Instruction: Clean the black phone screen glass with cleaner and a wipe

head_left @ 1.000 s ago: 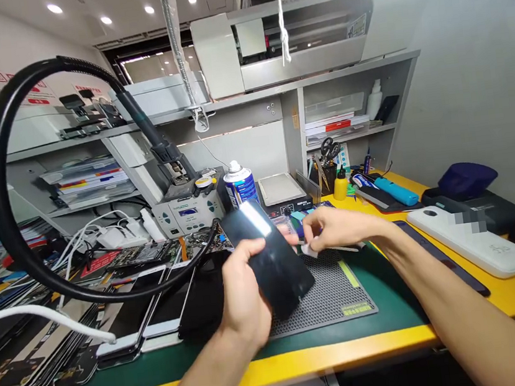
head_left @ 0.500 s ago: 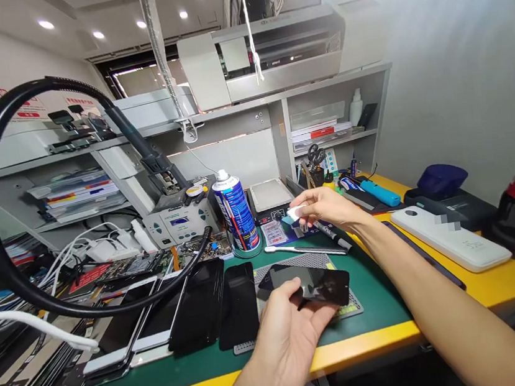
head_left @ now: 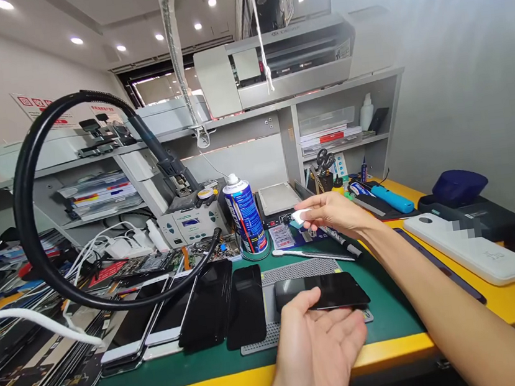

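My left hand [head_left: 320, 345] is palm up at the front of the bench. Its thumb lies over the near edge of a black phone [head_left: 332, 290], and its fingers reach along and under that edge. The phone's glossy face is upward, above a grey perforated mat [head_left: 290, 271]. My right hand [head_left: 328, 214], farther back, pinches a small white piece with a teal edge [head_left: 298, 217]; its exact kind I cannot make out. Below this hand lie a white-and-black brush [head_left: 312, 253] and a dark marker-like stick [head_left: 343, 243].
Left of the mat are several phones and screens [head_left: 205, 306] and a stack of panels [head_left: 38, 358]. A blue spray can [head_left: 246, 219] stands behind, beside a soldering station [head_left: 190, 223]. A black hose [head_left: 24, 203] loops over the left side. A white power bank [head_left: 471, 248] lies at right.
The phone in my left hand has turned from tilted to nearly level, and the left fingers have straightened. My right hand keeps its pinch on the white piece. The view has shifted slightly.
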### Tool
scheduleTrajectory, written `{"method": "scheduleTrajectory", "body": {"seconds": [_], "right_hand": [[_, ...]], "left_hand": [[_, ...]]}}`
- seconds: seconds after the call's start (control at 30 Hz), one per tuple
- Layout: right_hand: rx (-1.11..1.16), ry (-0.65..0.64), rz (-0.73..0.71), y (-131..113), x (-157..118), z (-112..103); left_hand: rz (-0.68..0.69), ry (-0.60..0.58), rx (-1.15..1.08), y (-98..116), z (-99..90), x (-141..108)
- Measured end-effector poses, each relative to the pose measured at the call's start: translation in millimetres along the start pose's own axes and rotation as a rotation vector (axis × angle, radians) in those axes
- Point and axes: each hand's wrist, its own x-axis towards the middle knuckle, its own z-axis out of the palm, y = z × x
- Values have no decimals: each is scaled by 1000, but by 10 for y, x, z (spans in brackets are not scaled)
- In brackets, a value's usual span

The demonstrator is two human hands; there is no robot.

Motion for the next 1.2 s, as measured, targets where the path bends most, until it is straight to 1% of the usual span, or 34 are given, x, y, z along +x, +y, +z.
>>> {"method": "scheduleTrajectory", "body": {"seconds": [0.07, 0.13, 0.17, 0.2, 0.23, 0.27, 0.3, 0.37, 0.43, 0.5, 0.6, 0.8, 1.0, 1.2], "right_hand": [[31, -19, 3, -29, -23, 22], [50, -39, 5, -47, -37, 43], [57, -52, 6, -47, -38, 54], [62, -69, 9, -42, -37, 66], [65, -89, 12, -31, -33, 82], [69, -112, 15, -17, -29, 101], [74, -135, 17, -1, -25, 123], [86, -184, 20, 30, -23, 179], [101, -229, 24, 55, -28, 241], [115, -268, 37, 72, -36, 297], [136, -301, 75, 92, -45, 357], [154, -323, 147, 109, -73, 423], [181, -333, 162, 84, -112, 467], [150, -340, 160, 82, -116, 454]], "left_hand": [[-83, -22, 114, 72, -76, -71], [-198, -90, 278, 176, -123, -139], [-215, -133, 394, 242, -124, -167], [-157, -152, 530, 320, -106, -187], [4, -147, 686, 407, -73, -198], [291, -119, 876, 504, -28, -196], [491, -78, 950, 607, 22, -181], [727, -11, 996, 810, 118, -118], [823, -2, 1044, 974, 183, -31], [831, -47, 1101, 1074, 210, 52], [818, -97, 1149, 1121, 197, 131], [817, -69, 1132, 1141, 135, 174], [873, -19, 1113, 1151, 90, 235], [863, -14, 1117, 1137, 54, 227]]}}
